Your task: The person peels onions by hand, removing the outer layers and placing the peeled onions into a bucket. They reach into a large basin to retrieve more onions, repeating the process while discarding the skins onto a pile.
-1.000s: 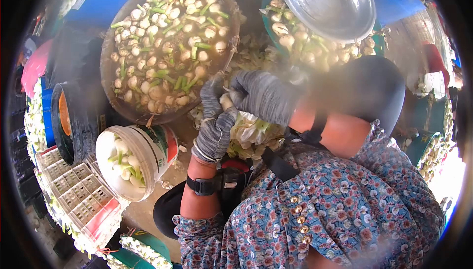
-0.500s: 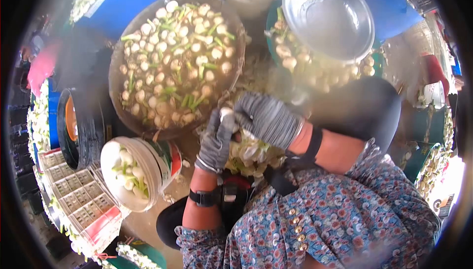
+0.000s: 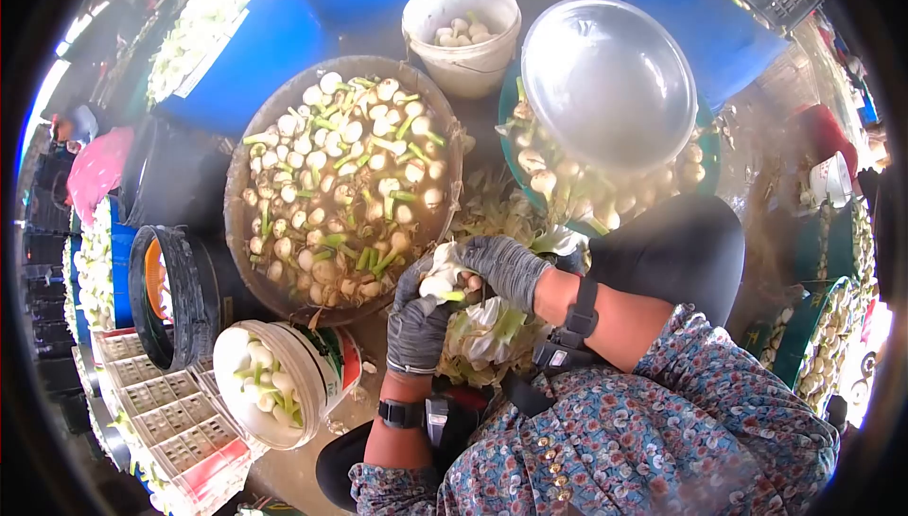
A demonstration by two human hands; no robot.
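My left hand point(image 3: 420, 332), in a grey glove, is wrapped round a white onion bulb point(image 3: 438, 283) with a short green stem. From the other side my right hand point(image 3: 508, 272), gloved too, closes its fingers on the same bulb; a bare fingertip shows there. Both hands hide part of the onion. Below them lies a heap of pale peeled skins and leaves point(image 3: 487, 341). Just beyond the hands stands a wide tub point(image 3: 236, 261) of murky water with many floating onions point(image 3: 331, 175).
To the left, a white bucket point(image 3: 312, 365) lies tipped, holding onions. A black drum point(image 3: 172, 327) and a plastic crate point(image 3: 156, 398) stand farther left. Ahead are a white pail point(image 3: 462, 71) and a metal basin point(image 3: 605, 81) on a green tub point(image 3: 511, 142) of onions. My knee point(image 3: 676, 251) is at right.
The view has shifted, so the tub and buckets sit lower in it. Between my hands, more of the white bulb and its green stem now shows.
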